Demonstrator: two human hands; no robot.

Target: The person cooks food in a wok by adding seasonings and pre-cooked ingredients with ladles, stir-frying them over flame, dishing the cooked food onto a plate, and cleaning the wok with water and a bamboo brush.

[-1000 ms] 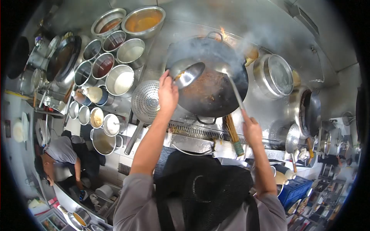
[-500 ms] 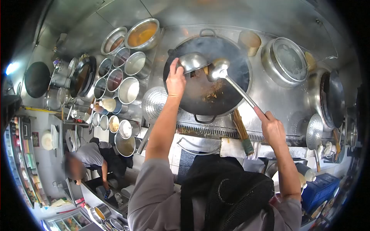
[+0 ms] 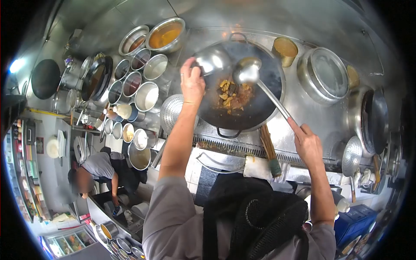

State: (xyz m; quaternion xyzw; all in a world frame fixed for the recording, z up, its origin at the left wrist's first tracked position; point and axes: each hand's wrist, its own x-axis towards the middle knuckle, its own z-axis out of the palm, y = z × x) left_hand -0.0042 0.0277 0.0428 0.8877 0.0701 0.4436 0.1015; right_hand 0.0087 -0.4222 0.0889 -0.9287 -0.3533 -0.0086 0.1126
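My left hand is closed on the edge of a shiny metal bowl, which is tipped over the left side of a big black wok. In my right hand is the handle of a long steel ladle; its round head is over the wok, to the right of the bowl. Brown and yellowish food pieces lie in the wok with a reddish mix around them. Haze hangs over the wok. The bowl's inside is hidden from me.
A perforated skimmer lies left of the wok, near several metal pots. A bamboo brush rests at the stove's front edge. To the right stands a large lidded pot. Another person bends at lower left.
The bowl has tipped further and moved slightly up and left. More food pieces lie in the wok. The ladle's head has turned, its rounded back now showing, and shifted slightly.
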